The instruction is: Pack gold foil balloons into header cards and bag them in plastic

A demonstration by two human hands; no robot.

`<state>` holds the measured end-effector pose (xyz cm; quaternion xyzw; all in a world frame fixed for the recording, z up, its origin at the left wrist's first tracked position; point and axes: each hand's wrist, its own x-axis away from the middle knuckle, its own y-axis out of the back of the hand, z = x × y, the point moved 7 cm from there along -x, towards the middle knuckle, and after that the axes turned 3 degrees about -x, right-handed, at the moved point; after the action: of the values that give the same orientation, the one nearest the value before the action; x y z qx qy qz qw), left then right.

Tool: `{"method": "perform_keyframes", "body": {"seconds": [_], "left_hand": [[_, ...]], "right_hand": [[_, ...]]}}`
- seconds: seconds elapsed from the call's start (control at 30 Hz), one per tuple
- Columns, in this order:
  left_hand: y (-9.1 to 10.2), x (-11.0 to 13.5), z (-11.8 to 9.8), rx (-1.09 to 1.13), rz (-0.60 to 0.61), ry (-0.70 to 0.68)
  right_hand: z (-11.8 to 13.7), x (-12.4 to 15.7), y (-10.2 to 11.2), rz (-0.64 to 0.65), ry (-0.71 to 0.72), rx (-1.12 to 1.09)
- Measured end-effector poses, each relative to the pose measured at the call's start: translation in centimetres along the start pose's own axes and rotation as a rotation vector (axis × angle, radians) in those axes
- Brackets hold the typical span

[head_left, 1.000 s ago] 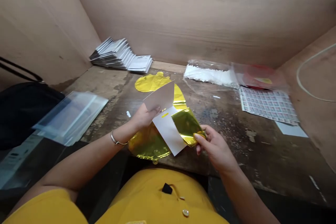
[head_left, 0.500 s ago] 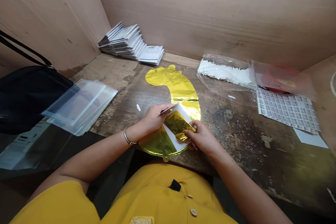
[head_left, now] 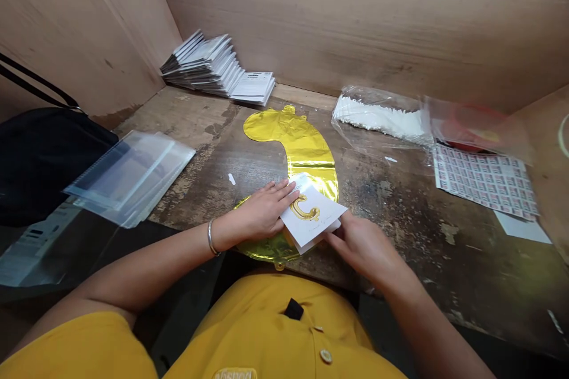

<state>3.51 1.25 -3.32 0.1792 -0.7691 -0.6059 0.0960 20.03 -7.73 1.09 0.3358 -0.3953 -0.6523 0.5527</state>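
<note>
Nearest, just below the grip, is a yellow shirt [head_left: 275,337]. Ahead of it the left hand [head_left: 262,210] lies over one side of a white card [head_left: 326,211], fingers nearly straight on the printed face; whether its thumb pinches from beneath, I cannot tell. The right hand [head_left: 367,243] is at the card's opposite edge, its fingers mostly hidden (so how tightly they close is also unclear).

The card, between the hands, seems mostly folded over: its front lies uppermost, but a lower layer pokes out beside the right hand, so closing and squaring it looks unfinished. It sits skewed, one corner pointing away from the person, another toward the right hand; being nearly square and partly covered, it gives no sure long axis.

Under the grip and beyond it, a curved gold foil piece [head_left: 306,139] stretches away from the body. Left of the grip lie clear plastic sleeves [head_left: 133,174]; far right, a printed sheet [head_left: 484,180]. Farthest, ahead and leftward, stands a stack of packets [head_left: 208,65].
</note>
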Motion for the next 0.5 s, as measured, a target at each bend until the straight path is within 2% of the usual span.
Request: {"method": "perform_keyframes", "body": {"seconds": [0.07, 0.13, 0.2, 0.27, 0.33, 0.4, 0.47, 0.5], "left_hand": [[0.3, 0.1, -0.2, -0.021, 0.046, -0.031], [0.7, 0.1, -0.3, -0.008, 0.075, -0.062], [1.1, -0.2, -0.3, 0.02, 0.083, -0.08], [1.6, -1.0, 0.0, 0.062, 0.047, -0.041], [2.4, -2.3, 1.3, 0.159, -0.045, 0.097], [2.8, -3.7, 3.3, 0.379, -0.11, 0.334], [2.5, -5.0, 4.8, 0.617, -0.084, 0.529], [2.3, -5.6, 5.1, 0.703, -0.028, 0.578]], "right_hand": [[0.7, 0.9, 2.0, -0.064, 0.11, 0.106], [1.9, 1.6, 3.0, -0.202, 0.226, 0.066], [3.0, 1.8, 1.8, -0.254, 0.332, -0.014], [3.6, 1.6, -0.9, -0.213, 0.374, -0.044], [3.3, 1.3, -3.2, -0.191, 0.343, -0.039], [2.8, 1.2, -4.2, -0.197, 0.313, -0.031], [2.5, 1.4, -4.5, -0.202, 0.314, -0.03], [2.5, 1.4, -4.4, -0.204, 0.314, -0.03]]}}
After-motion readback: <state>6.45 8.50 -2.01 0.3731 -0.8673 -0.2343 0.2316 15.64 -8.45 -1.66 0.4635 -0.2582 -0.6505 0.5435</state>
